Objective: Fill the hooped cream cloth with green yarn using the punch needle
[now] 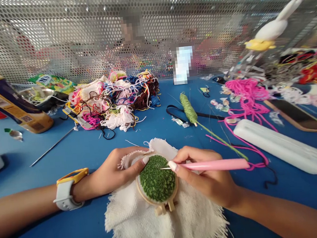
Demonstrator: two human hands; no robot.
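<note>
My left hand grips the upper left rim of a small wooden embroidery hoop, thumb on top and fingers hidden under the cloth. White frayed fabric is stretched in the hoop and spreads below it. Dense dark green yarn loops fill the hoop's middle. Between thumb and fingers, my right hand pinches a pink punch needle, its metal tip over the green loops. Light green yarn runs from the pen's back end up to a wound green yarn bobbin.
A tangled heap of yarn lies behind the hoop, with pink yarn farther right. To the right are a white glue gun-like device and a phone. A yellow bottle leans at left. A perforated metal panel closes the back.
</note>
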